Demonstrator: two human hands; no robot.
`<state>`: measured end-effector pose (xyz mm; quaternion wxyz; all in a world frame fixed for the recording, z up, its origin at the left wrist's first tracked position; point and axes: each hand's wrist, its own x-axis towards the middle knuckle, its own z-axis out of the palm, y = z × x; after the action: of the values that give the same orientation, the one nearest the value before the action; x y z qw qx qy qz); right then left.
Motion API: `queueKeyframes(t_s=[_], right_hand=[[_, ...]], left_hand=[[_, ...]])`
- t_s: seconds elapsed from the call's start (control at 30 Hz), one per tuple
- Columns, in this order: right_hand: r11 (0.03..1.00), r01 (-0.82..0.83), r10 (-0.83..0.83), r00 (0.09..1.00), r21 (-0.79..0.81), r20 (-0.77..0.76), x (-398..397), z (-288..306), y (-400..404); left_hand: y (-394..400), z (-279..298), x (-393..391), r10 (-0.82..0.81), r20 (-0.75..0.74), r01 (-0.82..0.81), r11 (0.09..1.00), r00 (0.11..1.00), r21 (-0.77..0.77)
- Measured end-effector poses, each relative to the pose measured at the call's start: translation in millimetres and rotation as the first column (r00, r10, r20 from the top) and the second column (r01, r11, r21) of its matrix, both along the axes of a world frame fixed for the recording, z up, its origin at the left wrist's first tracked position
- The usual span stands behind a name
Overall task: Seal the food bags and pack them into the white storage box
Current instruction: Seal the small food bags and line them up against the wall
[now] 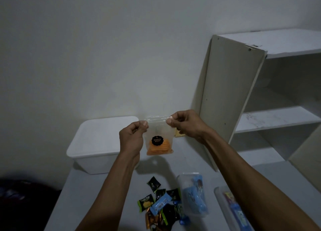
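Shelf unit (pixel 260 92) right, snack packets (pixel 161 203) below

The white storage box (pixel 97 144) stands lidded, left of bare tabletop (pixel 189 158); snack packets (pixel 161 203) crowd nearer.

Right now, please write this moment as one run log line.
step: sealing | left hand: pinches clear bag top | right hand: pinches top | white storage box: lid on
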<state>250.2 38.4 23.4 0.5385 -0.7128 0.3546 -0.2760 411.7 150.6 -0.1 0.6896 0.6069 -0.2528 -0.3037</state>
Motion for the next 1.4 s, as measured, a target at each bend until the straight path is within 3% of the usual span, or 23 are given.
queueKeyframes(t_s=[0.27, 0.63, 0.8, 1.03, 1.2, 1.4], right_hand=[[0.996, 0.016, -0.018, 0.999, -0.089, -0.028, 18.2, -3.5, 3.4], [0.999, 0.030, -0.030, 1.000, 0.021, 0.007, 7.4, 6.3, 4.1], [0.998, -0.064, 0.063, 0.994, -0.001, -0.085, 14.4, 22.0, 6.1], [0.975, -0.197, 0.164, 0.948, -0.099, -0.271, 14.5, 27.8, 2.0], [0.995, -0.071, 0.059, 0.983, -0.066, -0.174, 24.8, 11.0, 10.7], [0.999, -0.007, 0.002, 0.990, -0.035, -0.138, 31.5, -2.1, 21.1]], left_hand=[[-1.5, 1.5, -5.1, -0.001, -0.012, 0.001, 1.000, 1.000, 0.000], [1.1, 2.8, 3.0, 0.000, -0.034, 0.000, 1.000, 0.999, 0.017], [-3.5, 2.2, 3.1, -0.043, 0.073, 0.042, 0.999, 0.996, 0.015], [-3.2, -0.2, 3.0, -0.047, 0.108, 0.044, 0.999, 0.993, 0.030], [-4.3, 3.5, -10.4, 0.114, 0.242, -0.150, 0.979, 0.963, 0.137], [-3.7, 7.0, -16.5, 0.045, 0.151, -0.079, 0.970, 0.988, 0.229]])
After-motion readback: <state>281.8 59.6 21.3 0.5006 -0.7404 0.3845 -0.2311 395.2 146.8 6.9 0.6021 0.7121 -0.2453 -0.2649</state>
